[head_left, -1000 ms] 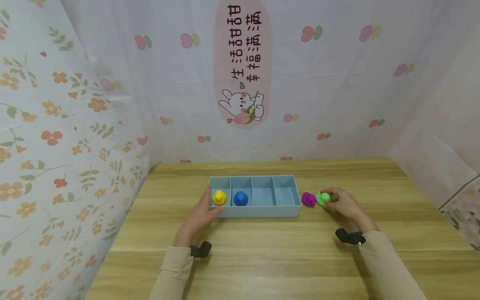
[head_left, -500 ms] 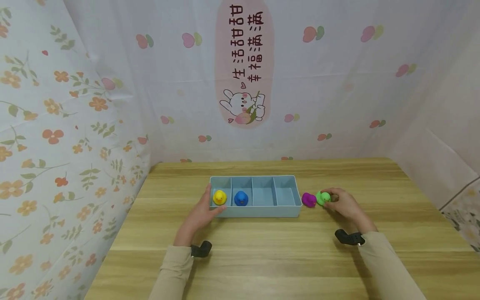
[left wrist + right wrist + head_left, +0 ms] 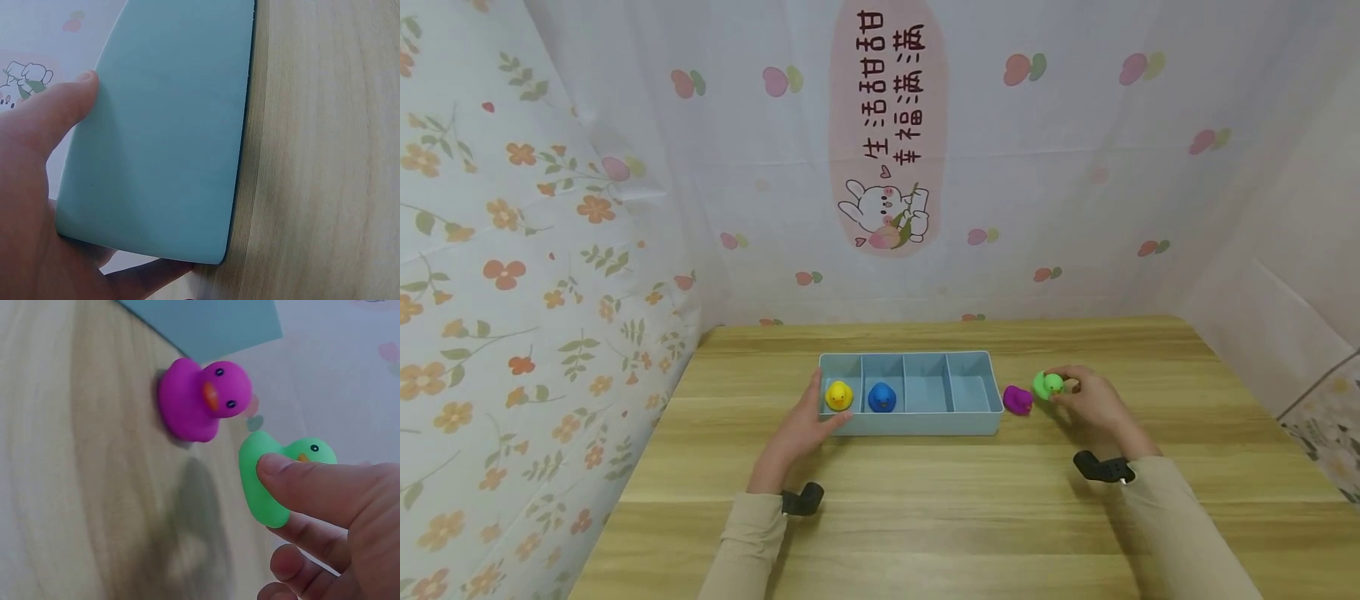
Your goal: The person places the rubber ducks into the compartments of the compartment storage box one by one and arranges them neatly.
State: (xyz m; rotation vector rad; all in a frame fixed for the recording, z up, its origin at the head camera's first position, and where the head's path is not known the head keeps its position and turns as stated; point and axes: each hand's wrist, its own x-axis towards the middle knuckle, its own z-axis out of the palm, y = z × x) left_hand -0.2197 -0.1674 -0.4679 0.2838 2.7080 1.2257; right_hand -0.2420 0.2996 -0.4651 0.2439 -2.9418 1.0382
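A wood-grain table spans the lower frame. Left of centre, the left hand grips one end of a pale blue box, thumb and fingers apart around it. At right, the right hand angles inward, pinching a light-green duck with an orange beak above the table. A purple duck sits between it and the box, whose two left compartments hold a yellow duck and a blue duck. Patterned cloth hangs behind.

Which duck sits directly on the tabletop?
The purple duck, beside the tray; the right hand holds the green duck, the tray the yellow duck and blue duck.
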